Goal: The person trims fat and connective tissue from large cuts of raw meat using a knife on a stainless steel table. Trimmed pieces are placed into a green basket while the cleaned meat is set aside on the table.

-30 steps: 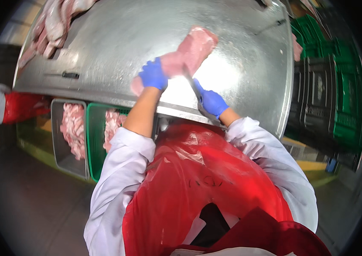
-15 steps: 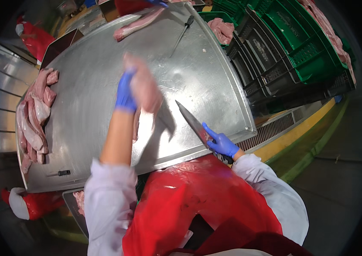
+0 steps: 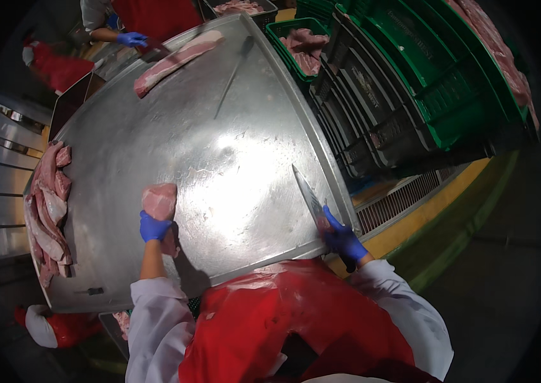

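Note:
My left hand (image 3: 155, 226), in a blue glove, is closed on a piece of pink meat (image 3: 160, 200) over the near left part of the metal table (image 3: 111, 166). The meat sticks out beyond the fingers and below the hand. At the table's near right corner, my right hand (image 3: 343, 240) grips a large knife (image 3: 309, 197) by its dark handle. Its long blade points away from me, with a reddish smear near the handle. Several long strips of meat (image 3: 49, 207) lie heaped along the left edge. One long meat piece (image 3: 178, 61) lies at the far edge.
A thin dark-handled tool (image 3: 235, 73) lies across the far table. A small dark-handled tool (image 3: 93, 291) is near the left corner. Green and black crates (image 3: 411, 83) stand on the right, one green crate (image 3: 281, 54) holding meat. Across the table, a co-worker's gloved hand (image 3: 132, 39) shows.
My left hand has brought the meat down toward me and to the left. The right hand with the knife has shifted slightly right. A co-worker's hand now shows at the far left.

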A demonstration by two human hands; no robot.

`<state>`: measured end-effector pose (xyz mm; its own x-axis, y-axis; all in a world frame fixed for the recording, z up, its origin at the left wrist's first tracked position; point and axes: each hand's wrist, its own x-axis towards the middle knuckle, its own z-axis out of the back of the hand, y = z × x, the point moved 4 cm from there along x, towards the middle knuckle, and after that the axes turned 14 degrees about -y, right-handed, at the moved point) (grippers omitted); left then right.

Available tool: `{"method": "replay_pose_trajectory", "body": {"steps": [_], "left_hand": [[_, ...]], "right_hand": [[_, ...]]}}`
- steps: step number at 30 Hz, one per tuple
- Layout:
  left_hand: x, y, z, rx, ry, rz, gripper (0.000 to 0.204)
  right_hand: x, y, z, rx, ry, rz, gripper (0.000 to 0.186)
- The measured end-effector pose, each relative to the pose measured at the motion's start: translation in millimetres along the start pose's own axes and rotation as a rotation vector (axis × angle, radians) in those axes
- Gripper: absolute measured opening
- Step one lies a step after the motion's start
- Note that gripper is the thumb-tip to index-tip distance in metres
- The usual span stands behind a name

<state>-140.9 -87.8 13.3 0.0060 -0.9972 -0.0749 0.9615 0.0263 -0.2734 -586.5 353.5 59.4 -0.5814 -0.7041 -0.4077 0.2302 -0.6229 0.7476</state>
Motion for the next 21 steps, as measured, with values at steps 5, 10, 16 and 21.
{"method": "replay_pose_trajectory", "body": {"steps": [5,10,16,21], "left_hand": [[-26.6,-15.7,-12.1,-1.193,0.448,0.217,0.101],[-12.5,-266.1,13.8,-1.433,0.707,0.076,0.081],[83.7,-521.7,71.4,-1.378,0.552,-0.122,0.047],[102.2,-330.2,-55.6,-0.833,0.01,-0.359,0.086]], "right_hand": [[17.8,-22.7,-10.1,0.226,-0.12,0.257,0.081],[24.8,12.0,-3.9,0.124,-0.04,0.142,0.083],[39.7,31.1,-15.6,0.163,0.011,0.075,0.083],[54.5,57.2,-53.0,0.119,0.068,0.175,0.083]]}}
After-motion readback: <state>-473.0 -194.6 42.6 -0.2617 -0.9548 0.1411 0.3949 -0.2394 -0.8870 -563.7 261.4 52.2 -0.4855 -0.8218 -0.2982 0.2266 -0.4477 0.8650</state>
